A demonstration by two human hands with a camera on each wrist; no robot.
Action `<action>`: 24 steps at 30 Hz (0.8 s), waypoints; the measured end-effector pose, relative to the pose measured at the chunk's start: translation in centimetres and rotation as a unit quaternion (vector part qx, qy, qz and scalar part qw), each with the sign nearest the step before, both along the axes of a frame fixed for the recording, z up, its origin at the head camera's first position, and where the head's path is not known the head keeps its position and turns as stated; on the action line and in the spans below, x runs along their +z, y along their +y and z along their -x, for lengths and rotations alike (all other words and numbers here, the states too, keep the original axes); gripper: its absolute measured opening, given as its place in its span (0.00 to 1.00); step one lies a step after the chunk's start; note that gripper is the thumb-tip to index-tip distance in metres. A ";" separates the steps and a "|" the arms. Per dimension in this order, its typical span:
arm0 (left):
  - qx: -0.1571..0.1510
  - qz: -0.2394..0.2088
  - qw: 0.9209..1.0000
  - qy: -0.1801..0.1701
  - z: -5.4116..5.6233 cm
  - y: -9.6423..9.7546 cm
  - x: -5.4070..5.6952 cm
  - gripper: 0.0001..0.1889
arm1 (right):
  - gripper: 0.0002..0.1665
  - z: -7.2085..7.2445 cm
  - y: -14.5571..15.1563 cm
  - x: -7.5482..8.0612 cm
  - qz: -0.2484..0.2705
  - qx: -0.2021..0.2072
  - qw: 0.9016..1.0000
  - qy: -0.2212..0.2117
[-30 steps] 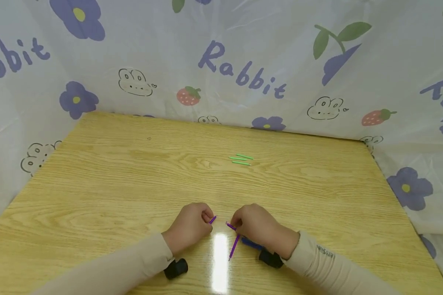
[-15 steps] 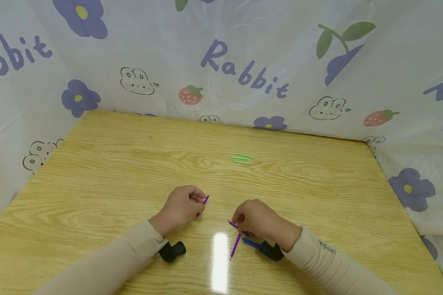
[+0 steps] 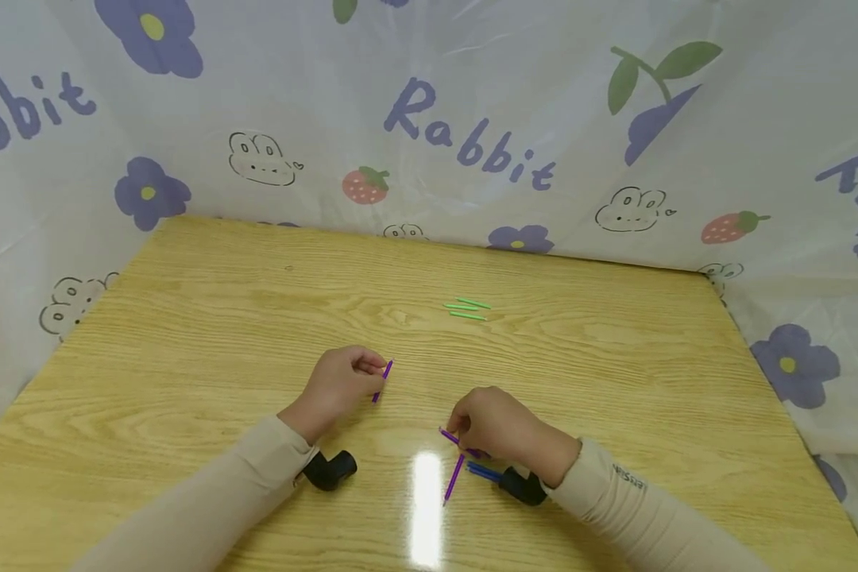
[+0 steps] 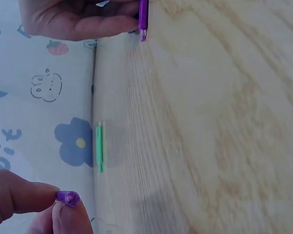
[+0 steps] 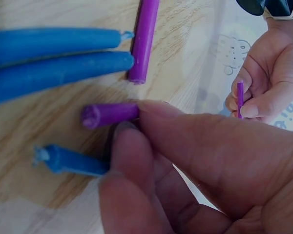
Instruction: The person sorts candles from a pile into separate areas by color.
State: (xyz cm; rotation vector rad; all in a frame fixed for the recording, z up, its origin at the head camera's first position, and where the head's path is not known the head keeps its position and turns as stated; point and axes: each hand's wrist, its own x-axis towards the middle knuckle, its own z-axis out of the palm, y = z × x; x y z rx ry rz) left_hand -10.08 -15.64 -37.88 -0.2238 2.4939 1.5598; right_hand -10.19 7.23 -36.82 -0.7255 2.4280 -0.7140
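My left hand [image 3: 338, 389] pinches a thin purple candle [image 3: 383, 381] between thumb and fingertips above the table, its end facing the camera in the left wrist view. A second purple candle [image 5: 110, 115] is pinched by my right hand [image 3: 496, 425], low over the tabletop. Below that hand lies another purple candle [image 3: 454, 481], slanting on the wood. Blue candles [image 3: 485, 473] lie beside it, partly hidden by the right wrist camera. In the right wrist view, one more blue candle [image 5: 78, 161] shows just past my fingertips, its far end hidden behind them.
Several green candles [image 3: 468, 315] lie together farther back on the wooden table [image 3: 257, 318]. A printed white cloth [image 3: 314, 95] hangs behind the table and along its sides. Black wrist cameras [image 3: 331, 470] sit under both forearms.
My left hand has moved away from the right hand, up and to the left, carrying its purple candle. The right hand stays nearly where it was, still holding its candle.
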 end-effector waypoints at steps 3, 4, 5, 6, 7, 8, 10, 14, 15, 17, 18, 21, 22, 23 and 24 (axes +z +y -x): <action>0.006 -0.002 1.000 -0.005 0.2 -0.3 -0.1 0.11 | 0.07 0.0 0.0 -0.1 0.002 0.002 1.000 0.001; 0.009 -0.003 1.000 -0.006 0.3 -0.5 -0.1 0.12 | 0.07 0.0 0.0 -0.1 0.003 0.001 1.000 0.000; 0.011 -0.003 1.000 -0.007 0.4 -0.6 -0.2 0.12 | 0.07 0.0 0.0 -0.1 0.003 0.001 1.000 0.000; 0.013 -0.002 1.000 -0.007 0.5 -0.8 -0.1 0.13 | 0.07 0.0 0.0 -0.1 0.003 0.001 1.000 0.000; 0.015 -0.002 1.000 -0.007 0.5 -0.9 -0.2 0.13 | 0.07 0.0 0.0 0.0 0.004 0.000 1.000 0.000; 0.017 0.001 1.000 -0.006 0.6 -1.1 -0.2 0.13 | 0.08 0.0 0.0 0.0 0.005 0.001 1.000 0.000; 0.022 0.002 1.000 -0.006 0.7 -1.4 -0.3 0.13 | 0.08 0.0 -0.1 0.0 0.003 0.000 1.000 0.000; 0.027 0.008 1.000 -0.007 0.9 -2.0 -0.3 0.13 | 0.08 -0.1 -0.1 0.1 0.001 -0.001 1.000 -0.003; 0.028 0.009 1.000 -0.007 1.0 -2.2 -0.2 0.13 | 0.08 -0.1 -0.1 0.1 0.000 -0.001 1.000 -0.003; 0.029 0.013 0.999 -0.006 1.0 -2.5 -0.2 0.14 | 0.08 -0.1 -0.1 0.1 -0.002 -0.002 1.000 -0.003; 0.030 0.015 0.999 -0.005 1.0 -2.6 -0.1 0.14 | 0.08 -0.1 -0.1 0.1 -0.002 -0.003 1.000 -0.004; 0.033 0.025 0.999 -0.001 1.1 -3.0 -0.1 0.14 | 0.08 -0.1 -0.1 0.1 -0.003 -0.006 1.000 -0.009; 0.033 0.027 0.999 0.000 1.2 -3.1 -0.1 0.14 | 0.08 -0.1 0.0 0.1 -0.002 -0.007 1.000 -0.011; 0.034 0.028 0.999 0.000 1.2 -3.2 -0.1 0.14 | 0.08 -0.1 0.0 0.1 -0.002 -0.008 1.000 -0.012; 0.035 0.029 0.999 0.001 1.3 -3.3 -0.2 0.14 | 0.08 -0.1 0.0 0.1 -0.002 -0.009 1.000 -0.013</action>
